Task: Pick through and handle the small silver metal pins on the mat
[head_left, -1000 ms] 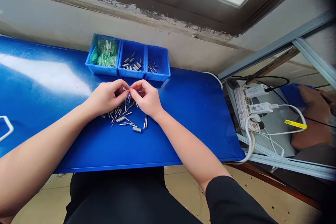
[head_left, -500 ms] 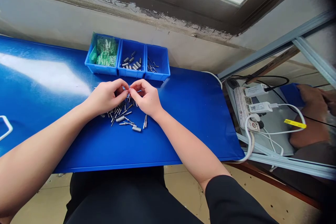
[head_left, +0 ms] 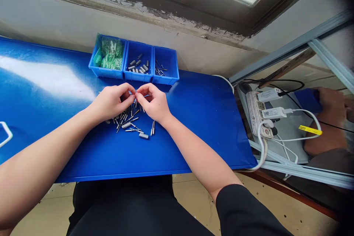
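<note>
My left hand and my right hand meet at the fingertips over a loose pile of metal rivets. Both hands are pinched; whatever lies between the fingertips is too small to make out. In front of the pile a short metal spacer rests on the blue table, and a second spacer lies among the rivets. A few thin rivets lie apart, just below my right hand.
Behind my hands stand three joined blue bins: one with green plastic bags, one with metal spacers, one with thin rivets. At right are a power strip, cables, a metal frame and another person's arm.
My hands hold almost the same pinched pose over the pile. The other person's arm at the right has shifted slightly.
</note>
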The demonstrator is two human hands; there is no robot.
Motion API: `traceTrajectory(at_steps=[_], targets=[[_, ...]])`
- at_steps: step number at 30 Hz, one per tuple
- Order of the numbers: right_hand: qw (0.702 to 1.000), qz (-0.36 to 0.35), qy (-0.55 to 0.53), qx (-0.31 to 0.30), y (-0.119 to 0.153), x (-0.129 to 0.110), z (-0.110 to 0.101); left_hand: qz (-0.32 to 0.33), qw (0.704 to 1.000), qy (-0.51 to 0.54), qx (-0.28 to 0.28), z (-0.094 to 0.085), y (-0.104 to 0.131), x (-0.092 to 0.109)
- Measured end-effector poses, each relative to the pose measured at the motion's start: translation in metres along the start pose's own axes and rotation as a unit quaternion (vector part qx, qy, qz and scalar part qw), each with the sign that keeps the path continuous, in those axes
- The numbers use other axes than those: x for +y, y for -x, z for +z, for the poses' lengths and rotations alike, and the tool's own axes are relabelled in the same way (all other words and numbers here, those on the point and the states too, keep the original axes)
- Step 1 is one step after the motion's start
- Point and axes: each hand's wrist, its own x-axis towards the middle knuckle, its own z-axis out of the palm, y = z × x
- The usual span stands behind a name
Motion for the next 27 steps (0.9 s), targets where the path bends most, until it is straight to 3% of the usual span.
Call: traceTrajectory(at_steps=[27], targets=[[1.000,0.015,0.019,-0.008,0.0011,-0.0008,-0.0006,0.031,0.999,-0.014,0.015,0.0002,0.0005,-0.0005]])
